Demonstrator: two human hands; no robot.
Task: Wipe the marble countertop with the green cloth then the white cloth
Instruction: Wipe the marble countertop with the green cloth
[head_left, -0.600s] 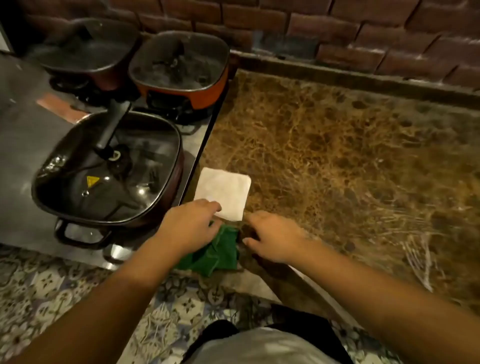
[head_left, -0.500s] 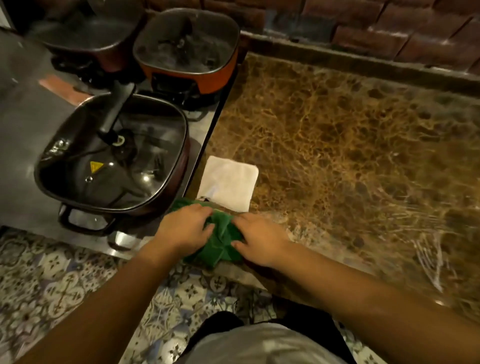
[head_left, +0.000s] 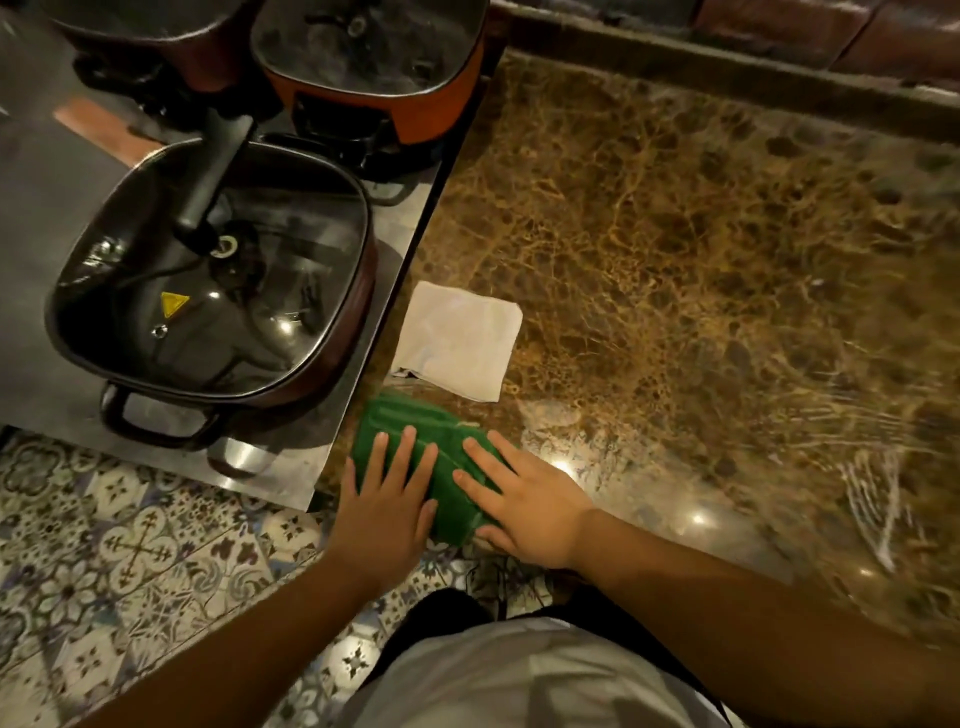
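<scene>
Both hands have flattened out since the earlier frame, where they were bunched over the cloth; now the left hand (head_left: 387, 506) lies palm down with its fingers spread across the left part of the green cloth (head_left: 441, 460), and the right hand (head_left: 524, 501) lies palm down with its fingers loosely apart on the right part. Neither hand pinches the fabric; both press it flat. That cloth sits folded at the near left corner of the marble countertop (head_left: 701, 270), its near edge at the counter's edge. Just beyond it, on the far side, the white cloth (head_left: 460, 340) lies folded and untouched, close to the counter's left edge. Left of the counter, a dark square pot (head_left: 208, 280) with a glass lid stands on a metal surface (head_left: 47, 197), an orange pot (head_left: 379, 67) farther back.
</scene>
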